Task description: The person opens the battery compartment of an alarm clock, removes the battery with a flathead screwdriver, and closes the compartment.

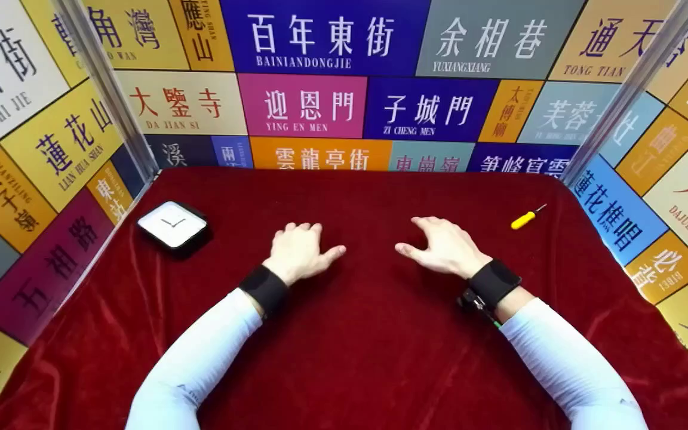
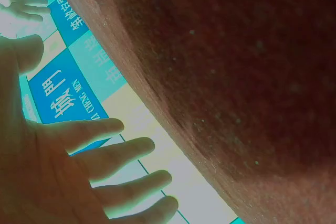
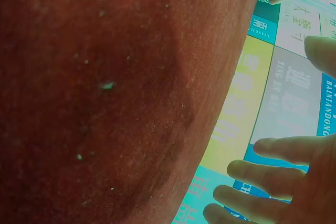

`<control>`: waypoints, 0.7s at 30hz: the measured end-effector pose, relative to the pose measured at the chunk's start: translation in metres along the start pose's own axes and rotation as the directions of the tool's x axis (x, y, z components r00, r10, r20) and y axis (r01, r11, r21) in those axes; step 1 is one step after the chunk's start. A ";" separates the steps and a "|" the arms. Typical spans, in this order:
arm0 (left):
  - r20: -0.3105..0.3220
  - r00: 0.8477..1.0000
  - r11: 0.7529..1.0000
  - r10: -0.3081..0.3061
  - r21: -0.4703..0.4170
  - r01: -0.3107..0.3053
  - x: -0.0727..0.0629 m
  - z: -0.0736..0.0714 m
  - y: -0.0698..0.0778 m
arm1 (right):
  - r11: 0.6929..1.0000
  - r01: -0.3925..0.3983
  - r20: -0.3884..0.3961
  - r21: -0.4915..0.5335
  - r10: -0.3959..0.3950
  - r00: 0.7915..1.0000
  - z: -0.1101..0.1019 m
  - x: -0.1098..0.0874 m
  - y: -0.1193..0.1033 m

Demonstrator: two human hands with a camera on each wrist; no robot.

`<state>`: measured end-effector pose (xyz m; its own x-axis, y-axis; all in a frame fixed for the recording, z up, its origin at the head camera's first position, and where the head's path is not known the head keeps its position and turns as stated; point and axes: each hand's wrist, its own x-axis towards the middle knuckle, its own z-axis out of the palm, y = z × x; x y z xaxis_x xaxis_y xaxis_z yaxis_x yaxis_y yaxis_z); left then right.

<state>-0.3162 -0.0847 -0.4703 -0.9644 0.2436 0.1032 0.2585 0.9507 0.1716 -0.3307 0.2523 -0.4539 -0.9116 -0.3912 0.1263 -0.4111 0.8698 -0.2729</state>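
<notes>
My left hand [image 1: 301,253] is held over the middle of the red cloth, fingers spread and thumb pointing inward, with nothing in it. Opposite it, my right hand [image 1: 447,245] has its fingers extended and likewise holds nothing. The wrist views show relaxed, separated fingers on the left hand [image 2: 68,161] and on the right hand [image 3: 294,177]. Left of the left hand lies a square clock [image 1: 173,224] with a white face and black casing. A small screwdriver [image 1: 528,217] with a yellow handle and thin metal shaft lies to the right of the right hand.
Dark red velvet cloth [image 1: 356,346] covers the table. Panels with coloured street-name signs [image 1: 320,36] stand behind and on both sides. Clear upright posts [image 1: 114,89] rise at the back left and back right corners.
</notes>
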 end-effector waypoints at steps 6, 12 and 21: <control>-0.015 1.000 1.000 -0.004 -0.004 0.004 0.000 0.001 -0.004 | 1.000 0.027 -0.016 0.010 -0.027 1.000 0.001 0.001 0.000; -0.022 1.000 1.000 -0.018 -0.012 0.018 -0.001 0.001 -0.010 | 0.998 0.052 -0.037 0.026 -0.051 0.998 0.003 0.003 0.000; -0.054 0.998 1.000 -0.028 -0.013 0.027 -0.001 0.002 -0.022 | 0.998 0.050 -0.051 0.047 -0.048 0.998 0.006 0.004 -0.001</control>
<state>-0.3206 -0.1057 -0.4761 -0.9667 0.2064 0.1514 0.2330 0.9543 0.1871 -0.3339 0.2477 -0.4590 -0.8896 -0.4162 0.1880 -0.4559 0.8339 -0.3109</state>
